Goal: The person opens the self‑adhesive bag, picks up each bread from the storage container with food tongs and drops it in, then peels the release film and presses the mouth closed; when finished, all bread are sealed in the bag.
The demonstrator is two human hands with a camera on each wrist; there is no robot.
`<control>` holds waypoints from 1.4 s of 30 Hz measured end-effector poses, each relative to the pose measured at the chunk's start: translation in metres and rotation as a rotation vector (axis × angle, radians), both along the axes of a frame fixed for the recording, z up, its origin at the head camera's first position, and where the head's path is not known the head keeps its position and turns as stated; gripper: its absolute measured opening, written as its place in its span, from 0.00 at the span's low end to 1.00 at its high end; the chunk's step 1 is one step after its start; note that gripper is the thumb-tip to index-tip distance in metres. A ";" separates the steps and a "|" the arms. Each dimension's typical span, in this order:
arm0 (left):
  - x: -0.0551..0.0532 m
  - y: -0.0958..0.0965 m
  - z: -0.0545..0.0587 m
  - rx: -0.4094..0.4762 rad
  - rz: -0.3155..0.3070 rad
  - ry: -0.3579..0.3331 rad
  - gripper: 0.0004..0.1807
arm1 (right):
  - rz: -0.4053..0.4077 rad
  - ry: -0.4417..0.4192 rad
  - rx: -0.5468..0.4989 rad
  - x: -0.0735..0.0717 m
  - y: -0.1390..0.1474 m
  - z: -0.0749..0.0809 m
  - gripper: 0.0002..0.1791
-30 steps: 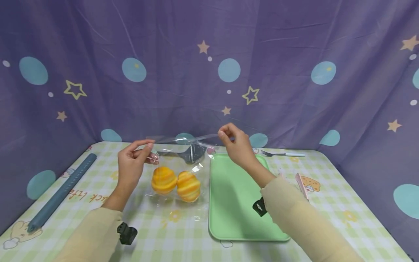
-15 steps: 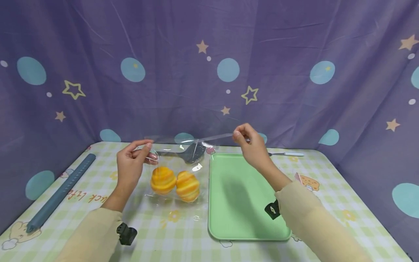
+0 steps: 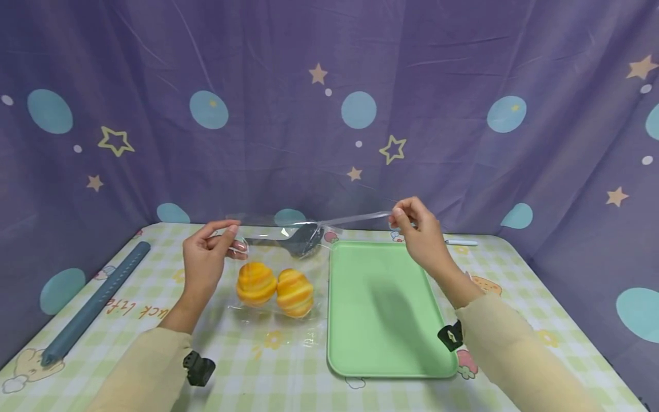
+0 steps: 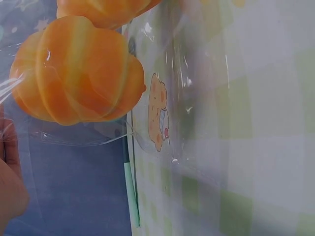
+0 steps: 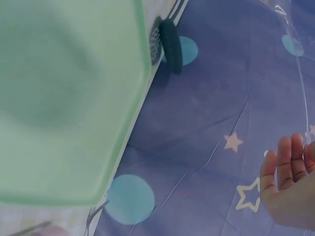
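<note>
We see the left hand (image 3: 206, 257) with thumb and forefinger pinched together on the top edge of a clear bag (image 3: 280, 260), its fingertips hard to separate from the shiny film. The right hand (image 3: 419, 232) is raised over the far end of a green tray (image 3: 360, 337), thumb and forefinger pinching the end of a clear strip (image 3: 355, 218) that runs across to the bag's top. We cannot make out exactly where strip and bag join.

Inside the bag, left of the tray, two orange-and-yellow buns (image 3: 256, 284) sit side by side; whether the bag's bottom touches the counter (image 3: 278, 377) we cannot tell. The left wrist view cuts off one bun at the top and most of the left hand; the right wrist view crops the right hand.

Behind the bag, a dark slotted spoon (image 3: 305, 240) shows through the glare. Only a pale handle (image 3: 462, 243) emerges past the right hand. A black wrist camera (image 3: 451, 336) covers part of the tray's rim. A blue-grey rod (image 3: 98, 303) lies at the counter's left.
</note>
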State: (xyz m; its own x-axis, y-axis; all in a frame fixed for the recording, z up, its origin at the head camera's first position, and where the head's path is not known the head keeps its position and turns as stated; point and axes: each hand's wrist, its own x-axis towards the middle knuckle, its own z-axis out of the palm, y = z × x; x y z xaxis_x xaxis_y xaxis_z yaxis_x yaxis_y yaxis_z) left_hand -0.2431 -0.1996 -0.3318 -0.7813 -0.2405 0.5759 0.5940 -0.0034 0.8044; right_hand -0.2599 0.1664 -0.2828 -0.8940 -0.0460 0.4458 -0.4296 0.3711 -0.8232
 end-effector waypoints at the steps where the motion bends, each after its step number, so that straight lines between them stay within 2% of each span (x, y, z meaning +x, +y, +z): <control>1: 0.000 0.000 0.000 -0.002 -0.001 0.002 0.09 | 0.001 0.000 0.003 0.000 0.003 -0.001 0.09; 10: -0.001 0.001 -0.001 0.010 0.028 -0.015 0.06 | -0.018 -0.008 0.000 0.006 0.026 -0.005 0.12; 24: -0.002 0.001 -0.001 0.029 0.016 -0.015 0.13 | -0.028 0.055 -0.035 0.014 0.055 -0.013 0.13; 29: -0.003 0.001 -0.002 0.044 -0.001 0.000 0.12 | -0.025 0.055 -0.046 0.017 0.064 -0.015 0.13; 36: -0.004 0.001 -0.003 0.023 0.021 -0.006 0.11 | -0.039 0.073 -0.047 0.021 0.077 -0.012 0.17; 39: -0.004 0.002 -0.002 0.049 0.005 -0.008 0.11 | -0.058 0.089 -0.082 0.020 0.079 -0.009 0.16; 42: -0.005 0.004 -0.001 0.073 -0.017 -0.007 0.12 | -0.060 0.108 -0.158 0.019 0.079 -0.007 0.13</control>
